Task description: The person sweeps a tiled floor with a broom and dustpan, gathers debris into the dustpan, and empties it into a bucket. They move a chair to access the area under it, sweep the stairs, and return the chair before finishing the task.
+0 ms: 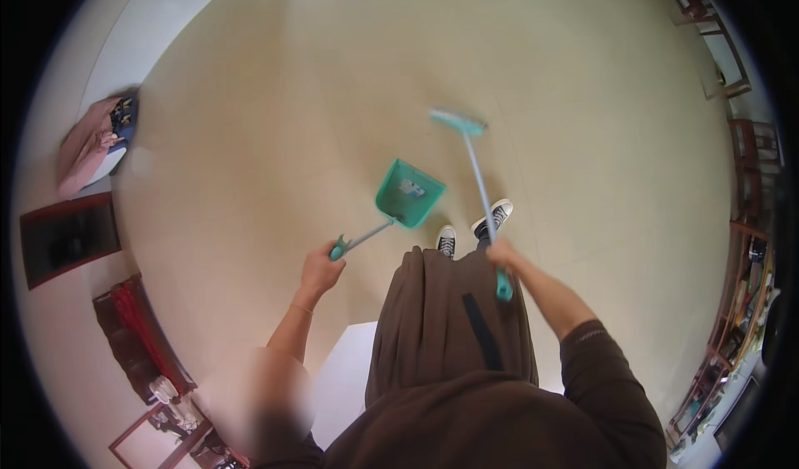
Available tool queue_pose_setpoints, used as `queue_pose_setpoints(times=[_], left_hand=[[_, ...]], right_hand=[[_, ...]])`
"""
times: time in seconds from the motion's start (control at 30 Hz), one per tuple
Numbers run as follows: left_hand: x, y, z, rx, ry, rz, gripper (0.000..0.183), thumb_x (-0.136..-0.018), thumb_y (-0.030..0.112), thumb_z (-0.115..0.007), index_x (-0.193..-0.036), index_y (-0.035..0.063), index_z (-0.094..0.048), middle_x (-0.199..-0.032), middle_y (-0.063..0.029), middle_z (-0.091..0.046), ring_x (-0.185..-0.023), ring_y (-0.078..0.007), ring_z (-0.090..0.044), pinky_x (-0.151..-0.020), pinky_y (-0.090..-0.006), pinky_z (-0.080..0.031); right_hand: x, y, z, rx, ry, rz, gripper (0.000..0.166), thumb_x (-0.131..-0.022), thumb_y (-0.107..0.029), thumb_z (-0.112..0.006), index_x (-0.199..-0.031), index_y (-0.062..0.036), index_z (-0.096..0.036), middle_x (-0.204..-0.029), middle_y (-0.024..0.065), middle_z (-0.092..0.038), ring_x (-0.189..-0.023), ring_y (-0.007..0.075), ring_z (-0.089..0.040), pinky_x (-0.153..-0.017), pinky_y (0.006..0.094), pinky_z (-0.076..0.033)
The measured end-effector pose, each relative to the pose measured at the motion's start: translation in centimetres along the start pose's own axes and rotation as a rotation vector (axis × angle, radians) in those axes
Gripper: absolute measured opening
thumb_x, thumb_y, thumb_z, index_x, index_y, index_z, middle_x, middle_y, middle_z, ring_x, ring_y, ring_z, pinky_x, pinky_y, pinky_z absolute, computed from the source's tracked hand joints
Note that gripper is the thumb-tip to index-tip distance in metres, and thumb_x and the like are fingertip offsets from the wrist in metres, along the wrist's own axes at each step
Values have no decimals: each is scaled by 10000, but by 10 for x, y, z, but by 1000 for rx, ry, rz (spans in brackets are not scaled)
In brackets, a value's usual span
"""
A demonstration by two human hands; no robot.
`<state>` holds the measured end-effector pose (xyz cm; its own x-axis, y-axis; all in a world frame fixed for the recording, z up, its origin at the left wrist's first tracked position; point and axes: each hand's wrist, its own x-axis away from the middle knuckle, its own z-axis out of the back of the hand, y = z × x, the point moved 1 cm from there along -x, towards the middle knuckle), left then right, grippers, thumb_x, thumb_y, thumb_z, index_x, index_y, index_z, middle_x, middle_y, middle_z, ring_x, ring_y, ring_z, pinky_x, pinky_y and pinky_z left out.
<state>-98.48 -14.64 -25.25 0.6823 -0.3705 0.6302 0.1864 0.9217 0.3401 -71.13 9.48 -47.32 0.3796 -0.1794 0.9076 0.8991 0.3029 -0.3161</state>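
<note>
My left hand (323,268) grips the upper end of the long handle of a green plastic dustpan (409,194). The pan has its open edge facing up and to the right in the view, with some dark debris near its back and a sticker inside. My right hand (504,258) is closed around the pole of a broom (459,121), below whose grip the green end cap shows. The broom head, slightly blurred, lies beyond the dustpan and to its right, apart from it. Both of my sneakers (446,242) stand on the floor between the two tools.
Pale floor (262,125) surrounds me. Along the left wall are a pink cloth-covered item (90,144), a dark red-framed panel (70,238) and a dark wooden piece with red cloth (143,338). Wooden chairs (743,141) and filled shelves (736,319) line the right side.
</note>
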Motion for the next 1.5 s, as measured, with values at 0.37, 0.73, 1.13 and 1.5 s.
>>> queue_pose_setpoints(times=[0.37,0.73,1.13,1.5], left_hand=[[15,8,9,63,53,23,309,-614,127,-496,-904,40,-556,-688,-170,-553,-636,-298,-539,-586,-334,-426],[24,-5,-19,218,166,189,327,-613,118,-496,-921,19,-547,-687,-187,-551,-617,-287,-540,-581,-323,-423],[16,-1,-17,217,208,231,318,-624,115,-510,-932,47,-551,-701,-183,-552,-633,-304,-537,-584,-337,-422],[20,0,-18,244,175,242,313,-636,114,-502,-939,53,-549,-676,-179,-545,-610,-301,-531,-561,-341,-415]], right_hand=[[194,11,42,-422,-225,-167,156,-706,-96,-447,-764,46,-474,-558,112,-496,-422,191,-496,-396,312,-418],[-17,-101,186,100,27,204,158,-672,-85,-485,-571,24,-538,-491,147,-525,-427,225,-541,-415,335,-438],[-8,20,145,464,-50,127,217,-702,-87,-440,-883,32,-447,-815,244,-539,-784,373,-529,-669,423,-423],[66,43,200,376,11,77,216,-693,-152,-485,-796,38,-472,-755,242,-538,-697,361,-536,-610,414,-430]])
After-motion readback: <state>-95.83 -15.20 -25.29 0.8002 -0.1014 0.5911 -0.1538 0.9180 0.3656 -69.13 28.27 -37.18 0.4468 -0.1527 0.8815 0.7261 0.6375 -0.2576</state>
